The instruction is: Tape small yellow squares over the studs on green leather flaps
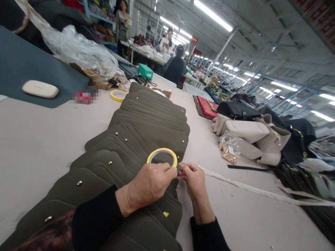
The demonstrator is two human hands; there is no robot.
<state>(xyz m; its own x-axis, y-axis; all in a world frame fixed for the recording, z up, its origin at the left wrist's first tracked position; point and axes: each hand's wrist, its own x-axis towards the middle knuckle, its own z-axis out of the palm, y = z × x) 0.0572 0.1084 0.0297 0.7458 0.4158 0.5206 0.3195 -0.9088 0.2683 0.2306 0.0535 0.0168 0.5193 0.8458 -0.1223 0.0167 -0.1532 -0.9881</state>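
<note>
My left hand (150,184) is closed on a roll of yellow tape (162,151), held upright above the overlapping dark green panels (141,134). Close to its right, my right hand (192,177) has thumb and fingers pinched together beside the roll. What sits between those fingertips is too small to make out. Small metal studs (110,163) dot the panels, which fan out in a long row from the near left toward the back. A scrap of yellow tape (165,214) sticks to one panel below my left hand.
Another tape roll (118,96) lies at the back left, near a white case (40,89) and a plastic bag (78,52). Beige bag pieces (247,130), a bag of gold hardware (229,153) and a white strip (251,188) lie right. People (176,66) are farther back.
</note>
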